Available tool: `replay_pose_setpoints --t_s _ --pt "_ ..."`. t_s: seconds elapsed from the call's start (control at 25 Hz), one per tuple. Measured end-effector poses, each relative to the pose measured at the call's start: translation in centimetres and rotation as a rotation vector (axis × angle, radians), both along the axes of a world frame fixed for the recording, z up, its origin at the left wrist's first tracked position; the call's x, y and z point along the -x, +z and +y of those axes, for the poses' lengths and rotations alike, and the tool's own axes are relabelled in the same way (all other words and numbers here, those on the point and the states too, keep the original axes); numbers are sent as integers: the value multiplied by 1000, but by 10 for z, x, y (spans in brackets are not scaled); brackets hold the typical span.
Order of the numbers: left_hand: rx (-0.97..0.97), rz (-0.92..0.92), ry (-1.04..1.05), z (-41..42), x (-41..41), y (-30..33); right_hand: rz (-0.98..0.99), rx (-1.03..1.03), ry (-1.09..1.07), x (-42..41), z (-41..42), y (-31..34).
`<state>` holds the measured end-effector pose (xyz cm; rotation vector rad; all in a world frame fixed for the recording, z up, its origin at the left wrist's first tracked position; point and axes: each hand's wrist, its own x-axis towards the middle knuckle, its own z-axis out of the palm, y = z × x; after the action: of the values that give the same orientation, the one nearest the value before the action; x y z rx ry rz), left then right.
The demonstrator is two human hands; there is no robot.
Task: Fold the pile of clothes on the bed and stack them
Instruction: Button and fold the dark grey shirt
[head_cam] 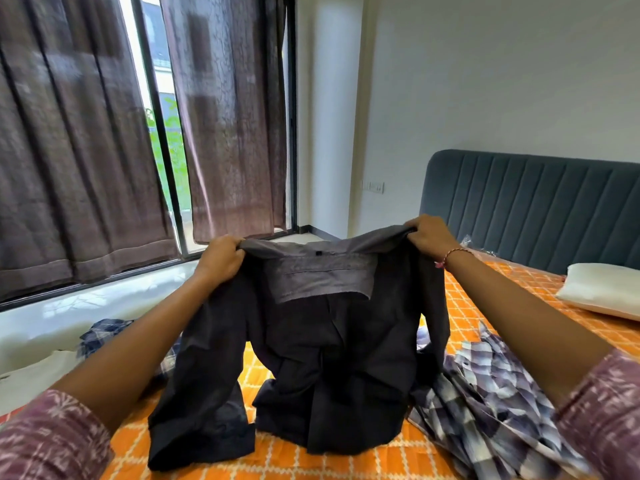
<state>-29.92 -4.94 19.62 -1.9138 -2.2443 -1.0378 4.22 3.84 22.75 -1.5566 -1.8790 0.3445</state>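
Dark grey shirt (311, 358) hangs in the air over the bed (485, 306), held up at the shoulders: the left hand (221, 259) and the right hand (431, 235) each have their fingers clamped on a shoulder edge, collar between them, hem crumpled on the orange bedspread. This looks like the spreading-out step; next it needs laying flat, sleeves straightened. A checked shirt (485, 403) waits just beside it.

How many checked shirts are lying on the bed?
2. One checked shirt lies on the orange bedspread under the right arm. Another peeks out behind the left arm near the bed's edge. More may hide behind the held dark shirt.
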Motion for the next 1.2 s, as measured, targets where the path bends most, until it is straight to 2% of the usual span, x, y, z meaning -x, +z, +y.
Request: replay_pose_setpoints --t_s 0.04,0.16,0.24,0.28,0.32,0.4,0.48,0.52,0.56,0.6,0.64,0.68,0.72,0.8,0.84,0.92,1.0,1.2 --pt "49 -146 -19 3 -3 2 -8 23 -27 0 4 1" --pt "283 -784 -186 8 -10 6 -86 185 37 14 7 12" --pt "252 -953 -265 21 -13 4 86 230 159 29 2 20" --pt "181 -987 -271 31 -15 7 147 206 107 31 11 24" --pt "86 -963 -256 40 -16 15 157 156 66 35 20 36" --pt "-180 -754 -200 54 -12 48 160 21 32 39 32 69" --pt "-483 -359 -147 62 -1 88 340 -253 31 38 40 98" --pt "-554 -150 -133 67 7 105 396 -357 42 35 45 110" --pt "-515 0 -132 72 17 117 363 -429 18 31 49 115" --pt "-383 73 -120 73 20 123 306 -422 -9 28 52 117" --pt "-248 119 -97 71 19 123 244 -371 -42 24 56 117" --pt "-216 134 -69 69 17 121 226 -308 -81 24 55 115" --pt "-293 121 -27 65 12 120 247 -320 -134 26 54 114" --pt "-543 120 55 52 8 120 299 -490 -197 33 47 107" --pt "-556 195 98 46 10 118 236 -548 -169 34 44 100" --pt "-369 369 160 38 19 103 9 -514 -114 33 39 84" --pt "-239 408 217 35 24 83 -98 -503 -181 30 39 75" --pt "-293 306 147 33 24 59 -123 -466 -217 31 28 62"
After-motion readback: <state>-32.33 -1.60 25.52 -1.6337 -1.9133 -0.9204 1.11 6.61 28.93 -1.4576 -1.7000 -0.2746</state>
